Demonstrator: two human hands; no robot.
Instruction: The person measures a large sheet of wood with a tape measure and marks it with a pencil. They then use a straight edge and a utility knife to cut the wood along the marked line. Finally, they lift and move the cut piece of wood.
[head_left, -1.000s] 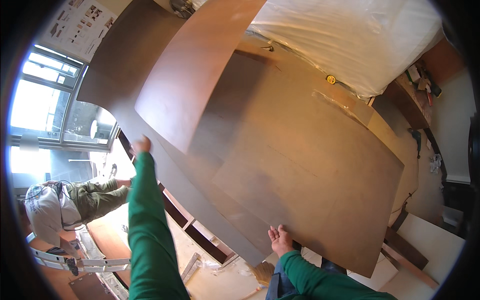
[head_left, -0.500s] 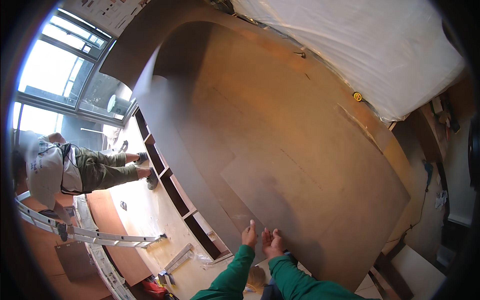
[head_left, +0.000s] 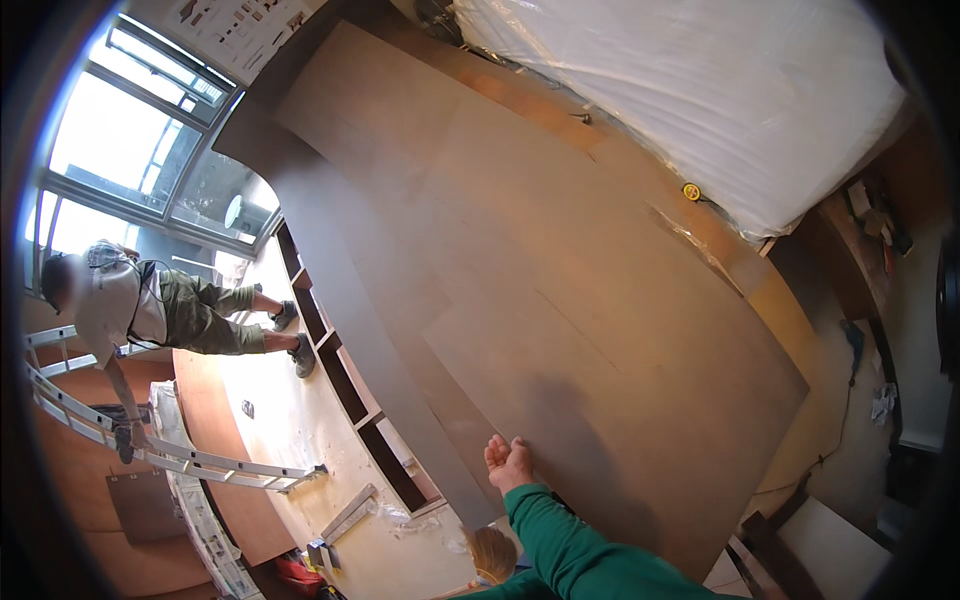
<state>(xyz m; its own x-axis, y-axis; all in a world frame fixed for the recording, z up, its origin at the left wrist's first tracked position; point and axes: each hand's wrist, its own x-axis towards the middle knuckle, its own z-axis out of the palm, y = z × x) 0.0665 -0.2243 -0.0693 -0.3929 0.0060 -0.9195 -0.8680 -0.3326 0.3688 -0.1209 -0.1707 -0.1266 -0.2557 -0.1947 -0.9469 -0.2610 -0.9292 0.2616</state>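
Head view shows the right hand (head_left: 508, 462), green-sleeved, open with fingers (head_left: 494, 449) loose, resting at the near edge of a large brown plywood sheet (head_left: 560, 300) that spreads away from it. Left hand is out of view. Another person (head_left: 150, 310) stands near an aluminium ladder (head_left: 180, 455).
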